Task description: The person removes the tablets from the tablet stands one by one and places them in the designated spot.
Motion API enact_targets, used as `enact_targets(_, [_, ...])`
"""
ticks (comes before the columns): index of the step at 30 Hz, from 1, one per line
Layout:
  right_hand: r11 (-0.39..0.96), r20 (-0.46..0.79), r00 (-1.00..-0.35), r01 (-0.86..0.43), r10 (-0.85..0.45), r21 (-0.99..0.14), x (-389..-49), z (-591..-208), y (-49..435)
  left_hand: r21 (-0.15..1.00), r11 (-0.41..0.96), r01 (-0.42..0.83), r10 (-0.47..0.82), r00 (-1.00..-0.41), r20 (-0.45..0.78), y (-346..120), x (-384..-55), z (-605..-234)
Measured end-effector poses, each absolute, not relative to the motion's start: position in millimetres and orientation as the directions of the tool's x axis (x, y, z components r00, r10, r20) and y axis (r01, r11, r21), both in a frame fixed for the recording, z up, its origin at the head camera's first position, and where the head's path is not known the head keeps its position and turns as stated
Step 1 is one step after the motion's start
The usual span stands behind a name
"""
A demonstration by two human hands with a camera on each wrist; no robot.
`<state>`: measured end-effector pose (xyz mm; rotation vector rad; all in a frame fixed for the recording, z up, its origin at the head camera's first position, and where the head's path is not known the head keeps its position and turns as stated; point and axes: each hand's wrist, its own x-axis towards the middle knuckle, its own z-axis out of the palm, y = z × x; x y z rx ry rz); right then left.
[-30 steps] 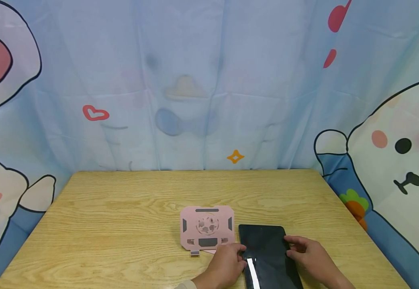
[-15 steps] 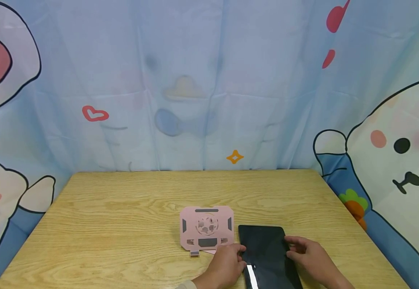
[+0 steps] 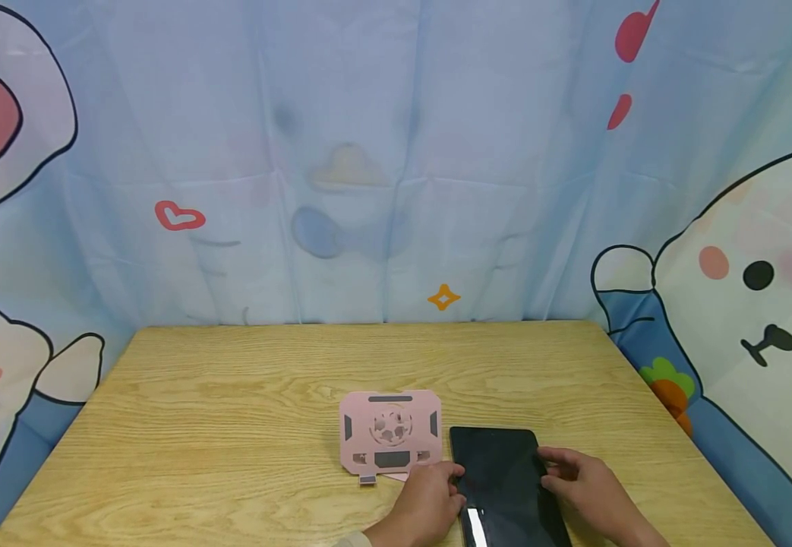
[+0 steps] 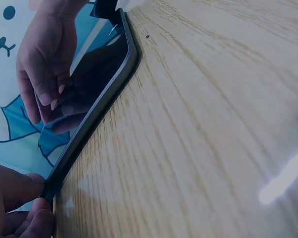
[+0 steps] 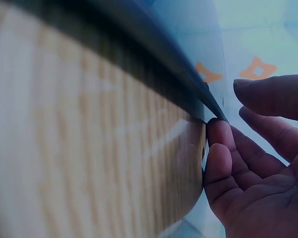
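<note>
A black tablet point(image 3: 505, 479) lies at the front right of the wooden table, its screen facing up. My left hand point(image 3: 423, 501) pinches its left edge; in the left wrist view the thumb and fingers point(image 4: 20, 188) meet at that edge. On the opposite edge is my right hand point(image 3: 590, 490), its fingertips curled against the rim. The right wrist view has fingers point(image 5: 221, 134) touching the tablet's edge from below, with another digit held above. Left of the tablet stands a pink tablet stand point(image 3: 391, 429) with grey pads and round cutouts, its lower right corner behind my left hand.
The wooden table point(image 3: 231, 425) stretches out to the left and behind the stand. A blue cartoon-printed curtain point(image 3: 341, 167) hangs along its far edge and wraps both sides.
Both hands and the stand stay almost where they were. The bright reflection on the tablet's screen has slid toward me and grown shorter.
</note>
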<state>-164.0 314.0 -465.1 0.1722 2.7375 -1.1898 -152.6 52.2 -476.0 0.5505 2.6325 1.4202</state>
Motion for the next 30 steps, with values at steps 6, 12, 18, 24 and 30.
enact_targets(6, [0.687,-0.188,-0.981,0.169,0.048,-0.707,-164.1,-463.7,313.6,0.817,0.508,0.272,0.362,-0.928,0.083,52.4,-152.8,-476.1])
enact_targets(12, [0.696,-0.191,-0.98,0.176,0.056,-0.696,-164.1,-462.8,312.1,0.822,0.502,0.268,0.367,-0.927,0.078,51.4,-152.4,-475.1])
enact_targets(18, [0.692,-0.186,-0.982,0.164,0.044,-0.703,-164.1,-463.2,312.5,0.828,0.5,0.255,0.371,-0.927,0.061,50.8,-152.8,-474.3])
enact_targets(24, [0.699,-0.179,-0.983,0.156,0.041,-0.698,-163.2,-462.6,311.8,0.815,0.51,0.276,0.372,-0.925,0.08,50.8,-153.1,-474.6])
enact_targets(30, [0.698,-0.172,-0.985,0.144,0.031,-0.702,-161.3,-460.9,310.8,0.812,0.518,0.27,0.371,-0.926,0.071,51.3,-153.4,-474.2])
